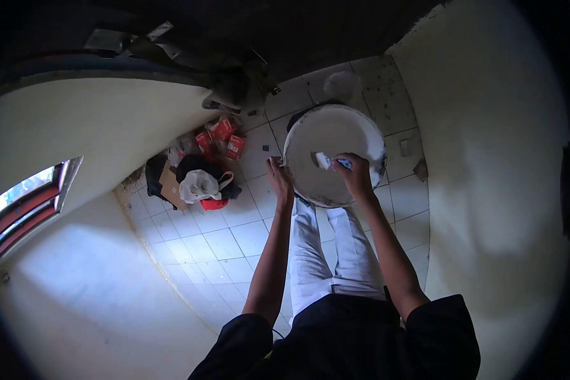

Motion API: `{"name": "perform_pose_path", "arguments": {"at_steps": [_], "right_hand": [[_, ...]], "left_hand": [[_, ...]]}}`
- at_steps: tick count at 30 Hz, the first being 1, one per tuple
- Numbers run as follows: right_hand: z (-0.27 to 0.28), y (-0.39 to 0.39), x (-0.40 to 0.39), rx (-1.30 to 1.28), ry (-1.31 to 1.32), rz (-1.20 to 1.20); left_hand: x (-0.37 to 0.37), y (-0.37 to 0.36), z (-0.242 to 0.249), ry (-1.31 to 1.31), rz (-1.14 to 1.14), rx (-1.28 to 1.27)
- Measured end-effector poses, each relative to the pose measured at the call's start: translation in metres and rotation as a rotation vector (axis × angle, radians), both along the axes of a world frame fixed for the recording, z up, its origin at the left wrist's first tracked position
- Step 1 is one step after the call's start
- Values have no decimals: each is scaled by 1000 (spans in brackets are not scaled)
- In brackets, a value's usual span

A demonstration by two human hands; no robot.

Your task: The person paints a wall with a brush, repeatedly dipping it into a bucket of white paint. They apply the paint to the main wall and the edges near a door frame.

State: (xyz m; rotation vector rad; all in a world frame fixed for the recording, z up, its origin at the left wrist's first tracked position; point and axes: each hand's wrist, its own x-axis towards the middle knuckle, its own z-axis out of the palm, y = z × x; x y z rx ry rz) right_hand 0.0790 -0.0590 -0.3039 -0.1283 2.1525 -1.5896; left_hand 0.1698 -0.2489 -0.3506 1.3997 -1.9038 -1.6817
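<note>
A large round pale tub [323, 120] with a stained rim stands in front of my legs. My right hand [354, 171] is closed around the blue-and-white handle of a paintbrush [323, 160]. The brush's pale head points left over the tub's greyish-white inside, and its tip looks dark. At the tub's left edge is my left hand [280, 177], fingers stretched out along the outside of the rim.
Several red boxes [235, 147] lie on the tiled floor [250, 196] to the left, near a white plastic bag [199, 185], dark bags and a piece of cardboard [170, 187]. Pale walls rise on both sides. A brown chunk [420, 169] sits by the right wall [487, 183].
</note>
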Motion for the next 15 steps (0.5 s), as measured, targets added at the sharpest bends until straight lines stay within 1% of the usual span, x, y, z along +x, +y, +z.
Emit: {"name": "perform_pose_path", "arguments": {"at_steps": [1, 3, 9, 11, 15], "right_hand": [[-5, -6, 1, 74, 129, 45], [-12, -12, 4, 108, 94, 50], [-45, -12, 8, 87, 60, 18], [-53, -14, 10, 81, 57, 4], [-63, -21, 10, 93, 26, 9]], "left_hand": [[2, 2, -6, -29, -11, -7], [6, 6, -16, -48, -9, -31], [-2, 18, -21, 62, 79, -113], [-5, 21, -17, 104, 72, -234], [-8, 21, -15, 114, 120, -193]]}}
